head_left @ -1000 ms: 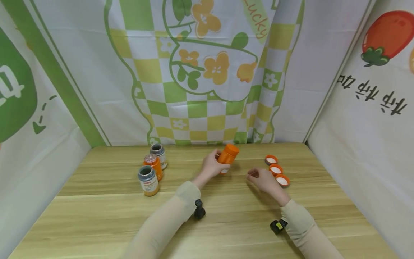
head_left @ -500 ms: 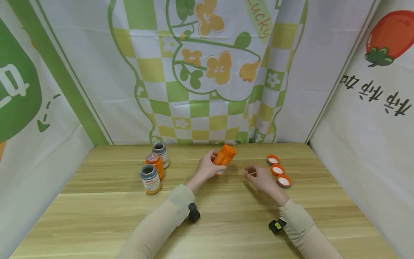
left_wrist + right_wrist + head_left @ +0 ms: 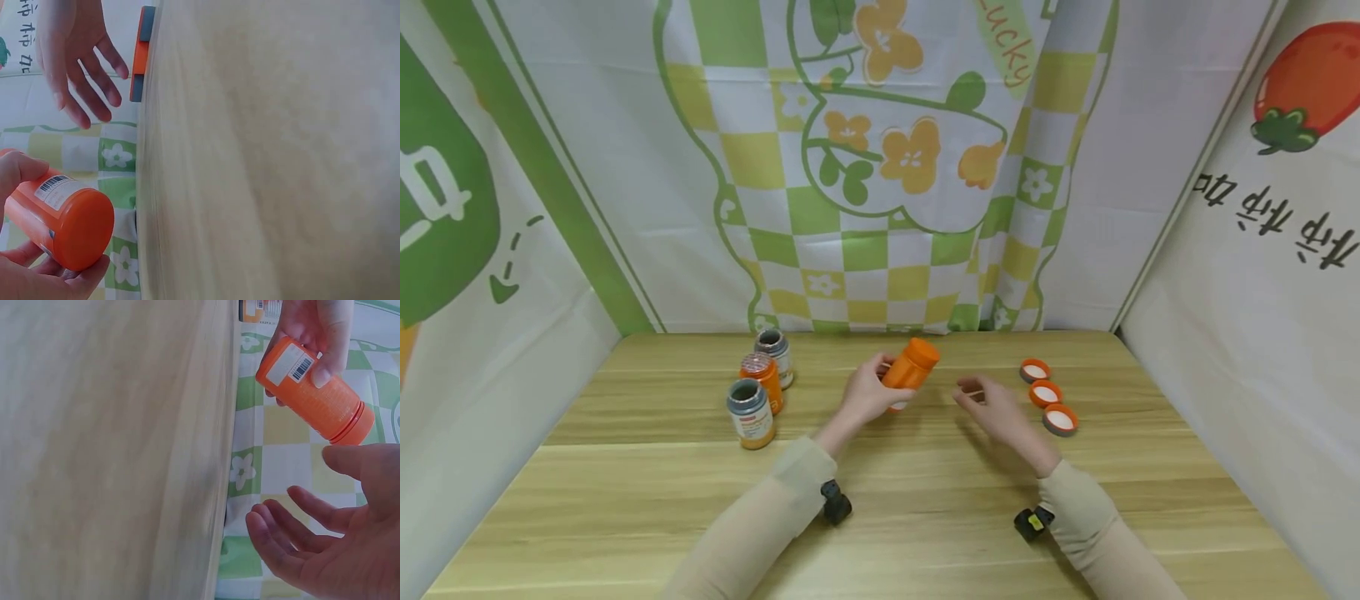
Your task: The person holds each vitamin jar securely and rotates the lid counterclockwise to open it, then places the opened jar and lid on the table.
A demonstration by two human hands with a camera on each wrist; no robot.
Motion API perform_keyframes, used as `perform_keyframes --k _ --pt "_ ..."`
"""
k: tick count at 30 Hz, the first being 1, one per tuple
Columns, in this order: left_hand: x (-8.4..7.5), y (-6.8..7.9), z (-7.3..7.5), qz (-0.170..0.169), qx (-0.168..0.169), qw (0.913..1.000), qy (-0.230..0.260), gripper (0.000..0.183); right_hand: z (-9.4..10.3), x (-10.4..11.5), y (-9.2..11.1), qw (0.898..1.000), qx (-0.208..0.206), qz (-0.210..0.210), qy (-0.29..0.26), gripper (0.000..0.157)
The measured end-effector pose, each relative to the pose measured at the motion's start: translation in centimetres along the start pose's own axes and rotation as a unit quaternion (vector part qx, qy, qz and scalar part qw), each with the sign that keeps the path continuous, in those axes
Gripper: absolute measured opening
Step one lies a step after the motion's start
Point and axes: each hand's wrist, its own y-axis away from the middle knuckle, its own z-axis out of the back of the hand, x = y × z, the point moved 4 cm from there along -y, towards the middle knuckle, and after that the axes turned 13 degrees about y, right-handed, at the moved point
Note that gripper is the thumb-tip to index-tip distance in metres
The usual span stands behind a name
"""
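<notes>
In the head view my left hand [image 3: 867, 392] grips an orange bottle [image 3: 910, 367], capped and tilted to the right, above the table. Its fingers and thumb wrap the lower body; a barcode label [image 3: 57, 190] shows beside the thumb in the left wrist view. To the right of the bottle is my right hand [image 3: 1000, 410], fingers loosely bent and holding nothing. From the right wrist, the bottle's cap [image 3: 355, 425] appears close to this thumb; whether they touch I cannot tell.
Three lidless bottles stand at the left: a grey one [image 3: 772, 357] at the back, an orange one [image 3: 762, 382] with a shiny top, and a grey-necked one [image 3: 751, 417] in front. Several upturned caps [image 3: 1045, 393] form a row at the right. A printed curtain [image 3: 865, 275] hangs behind the table.
My left hand has moved left with the bottle, which now leans further over. The right hand has drifted left as well, away from the caps. The view has shifted slightly.
</notes>
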Motion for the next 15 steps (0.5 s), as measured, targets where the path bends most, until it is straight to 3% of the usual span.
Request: perform_keyframes --k 15 --pt "-0.9 1.9 0.9 -0.018 0.019 0.9996 -0.008 0.051 0.0 2.8 -0.1 0.997 -0.048 0.03 -0.047 0.046"
